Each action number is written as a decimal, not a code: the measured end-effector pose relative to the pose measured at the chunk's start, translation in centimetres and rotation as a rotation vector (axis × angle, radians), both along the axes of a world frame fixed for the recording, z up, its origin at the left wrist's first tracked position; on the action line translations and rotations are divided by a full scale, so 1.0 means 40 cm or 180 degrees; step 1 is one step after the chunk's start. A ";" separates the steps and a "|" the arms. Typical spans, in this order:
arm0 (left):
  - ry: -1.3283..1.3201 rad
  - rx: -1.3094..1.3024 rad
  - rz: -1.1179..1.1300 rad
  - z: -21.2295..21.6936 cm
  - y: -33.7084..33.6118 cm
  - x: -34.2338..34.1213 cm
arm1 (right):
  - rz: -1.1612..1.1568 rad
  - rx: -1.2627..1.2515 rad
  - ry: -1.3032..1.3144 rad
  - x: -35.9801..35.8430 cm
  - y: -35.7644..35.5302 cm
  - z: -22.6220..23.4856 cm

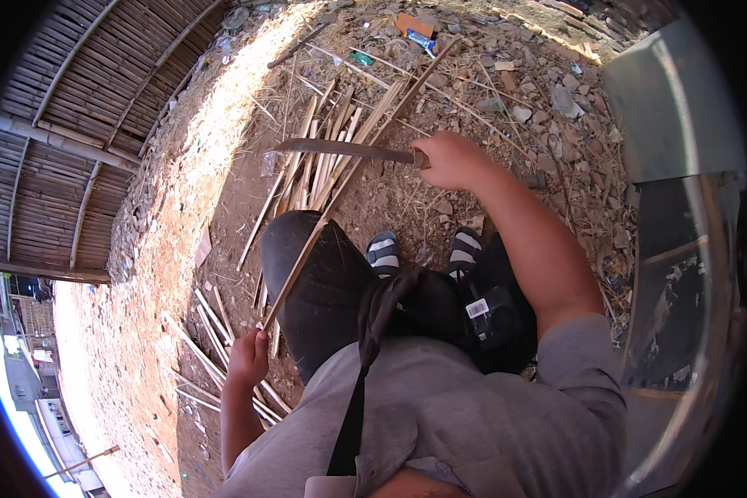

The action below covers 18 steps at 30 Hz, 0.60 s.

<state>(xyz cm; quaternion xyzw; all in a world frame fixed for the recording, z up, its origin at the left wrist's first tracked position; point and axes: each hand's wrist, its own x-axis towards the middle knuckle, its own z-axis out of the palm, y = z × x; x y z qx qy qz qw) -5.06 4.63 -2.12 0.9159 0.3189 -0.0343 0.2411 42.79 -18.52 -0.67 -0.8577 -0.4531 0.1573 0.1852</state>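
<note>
My right hand (450, 160) grips the handle of a long dark machete (340, 148), whose blade points left and lies across a long bamboo strip (365, 145). The strip runs from far upper right down across my black-trousered left knee (319, 282). My left hand (249, 357) is closed on its near end beside that knee. A pile of split bamboo strips (328, 153) lies on the ground under the blade. My sandalled feet (423, 249) rest on the dirt below the blade.
More bamboo strips (216, 344) lie on the ground by my left hand. A woven bamboo wall (66, 124) stands at left. Stones, straw and litter (515, 75) cover the far ground. A metal sheet (676, 108) stands at right. A black bag strap (365, 365) crosses my chest.
</note>
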 end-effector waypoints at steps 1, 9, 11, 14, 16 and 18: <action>0.0023 0.0000 -0.0032 0.002 0.000 -0.004 | 0.0159 -0.0080 -0.0152 -0.031 0.004 0.008; 0.0065 0.0313 -0.0224 0.042 0.034 -0.011 | -0.0535 -0.0344 0.0250 0.102 -0.047 -0.052; 0.0052 0.0161 -0.0157 0.037 0.030 -0.019 | -0.0445 -0.0212 0.0065 0.071 -0.047 -0.043; 0.0022 0.0260 -0.0224 0.018 0.027 -0.036 | -0.0140 -0.0095 -0.0082 -0.006 -0.005 -0.014; 0.0008 0.0205 -0.0205 0.028 0.021 -0.021 | 0.0241 -0.0275 -0.0385 -0.063 0.000 0.028; 0.0010 0.0299 -0.0246 0.038 0.023 -0.021 | 0.0330 -0.0243 -0.0375 -0.063 -0.009 0.033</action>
